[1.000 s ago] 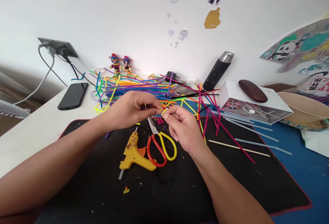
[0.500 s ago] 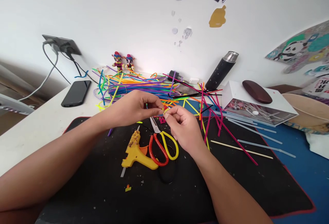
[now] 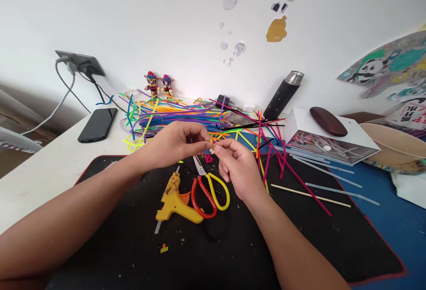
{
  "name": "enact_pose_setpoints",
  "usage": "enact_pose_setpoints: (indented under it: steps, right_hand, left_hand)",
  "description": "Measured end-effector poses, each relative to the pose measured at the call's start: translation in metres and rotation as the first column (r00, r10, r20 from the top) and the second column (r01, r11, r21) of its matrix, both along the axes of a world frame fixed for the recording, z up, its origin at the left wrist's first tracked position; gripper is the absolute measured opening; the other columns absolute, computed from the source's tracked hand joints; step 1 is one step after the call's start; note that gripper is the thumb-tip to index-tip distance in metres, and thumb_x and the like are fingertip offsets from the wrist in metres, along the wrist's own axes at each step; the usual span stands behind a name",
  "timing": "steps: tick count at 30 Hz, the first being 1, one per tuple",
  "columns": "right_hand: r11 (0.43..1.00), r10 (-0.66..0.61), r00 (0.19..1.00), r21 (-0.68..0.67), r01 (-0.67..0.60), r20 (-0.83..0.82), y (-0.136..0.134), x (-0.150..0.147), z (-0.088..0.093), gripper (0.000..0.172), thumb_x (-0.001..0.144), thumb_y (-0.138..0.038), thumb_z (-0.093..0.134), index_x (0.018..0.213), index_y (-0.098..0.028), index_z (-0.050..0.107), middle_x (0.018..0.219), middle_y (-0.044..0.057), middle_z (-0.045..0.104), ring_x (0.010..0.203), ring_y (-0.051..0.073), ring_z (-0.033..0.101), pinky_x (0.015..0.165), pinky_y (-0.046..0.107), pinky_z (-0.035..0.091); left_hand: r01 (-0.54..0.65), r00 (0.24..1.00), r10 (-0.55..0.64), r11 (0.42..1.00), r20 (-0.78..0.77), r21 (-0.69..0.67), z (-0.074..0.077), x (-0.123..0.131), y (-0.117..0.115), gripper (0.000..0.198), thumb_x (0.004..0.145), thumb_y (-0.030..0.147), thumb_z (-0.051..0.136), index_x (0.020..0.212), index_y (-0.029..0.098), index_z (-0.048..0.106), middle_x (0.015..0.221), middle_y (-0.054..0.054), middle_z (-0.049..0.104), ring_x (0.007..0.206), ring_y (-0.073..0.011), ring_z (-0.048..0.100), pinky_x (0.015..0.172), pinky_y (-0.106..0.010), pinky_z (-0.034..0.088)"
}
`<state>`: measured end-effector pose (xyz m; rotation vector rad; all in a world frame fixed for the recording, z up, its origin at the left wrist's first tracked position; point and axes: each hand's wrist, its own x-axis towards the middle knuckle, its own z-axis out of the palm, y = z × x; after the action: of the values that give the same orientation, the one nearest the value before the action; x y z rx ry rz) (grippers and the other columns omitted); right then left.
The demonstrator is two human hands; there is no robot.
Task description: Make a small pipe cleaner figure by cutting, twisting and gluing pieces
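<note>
My left hand (image 3: 173,143) and right hand (image 3: 238,165) meet fingertip to fingertip, both pinching a small yellow piece (image 3: 212,148). Scissors (image 3: 208,190) and glue gun (image 3: 175,199) lie beneath on the black mat (image 3: 133,241).

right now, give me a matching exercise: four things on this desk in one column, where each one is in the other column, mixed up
Things:
1 yellow bit
2 glue gun
3 phone
4 flask

Places:
a flat on the white table, far left
b on the black mat, just left of the scissors
c at the back, by the wall
d pinched between left hand and right hand

Pairs: 1-d, 2-b, 3-a, 4-c
</note>
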<state>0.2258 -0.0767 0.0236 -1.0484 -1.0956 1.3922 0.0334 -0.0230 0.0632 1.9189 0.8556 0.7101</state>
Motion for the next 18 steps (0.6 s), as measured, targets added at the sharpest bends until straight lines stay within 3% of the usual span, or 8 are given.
enact_pose_setpoints:
  steps: [12, 18]
  right_hand:
    - [0.999, -0.036, 0.998, 0.003, 0.036, -0.044, -0.0008, -0.0011, -0.0007, 0.025, 0.086, -0.042, 0.076, 0.086, -0.021, 0.062, 0.047, -0.012, 0.044, 0.033, 0.005, 0.037, 0.036, 0.020, 0.025]
    - [0.999, -0.044, 0.998, 0.020, 0.043, 0.045, -0.0029, -0.0010, 0.0041, 0.023, 0.087, -0.041, 0.072, 0.084, -0.022, 0.060, 0.046, -0.013, 0.042, 0.032, 0.006, 0.033, 0.036, 0.021, 0.022]
  left_hand:
    - [-0.061, 0.997, 0.062, 0.998, 0.046, -0.007, -0.0012, 0.0043, -0.0047, 0.025, 0.094, 0.038, 0.069, 0.084, 0.015, 0.068, 0.075, -0.001, 0.066, 0.066, -0.0115, 0.056, 0.060, -0.022, 0.045]
    - [-0.041, 0.999, 0.040, 0.999, 0.025, 0.032, 0.0037, 0.0058, -0.0074, 0.023, 0.094, 0.036, 0.068, 0.082, 0.016, 0.069, 0.076, -0.001, 0.069, 0.068, -0.0127, 0.060, 0.062, -0.022, 0.048]
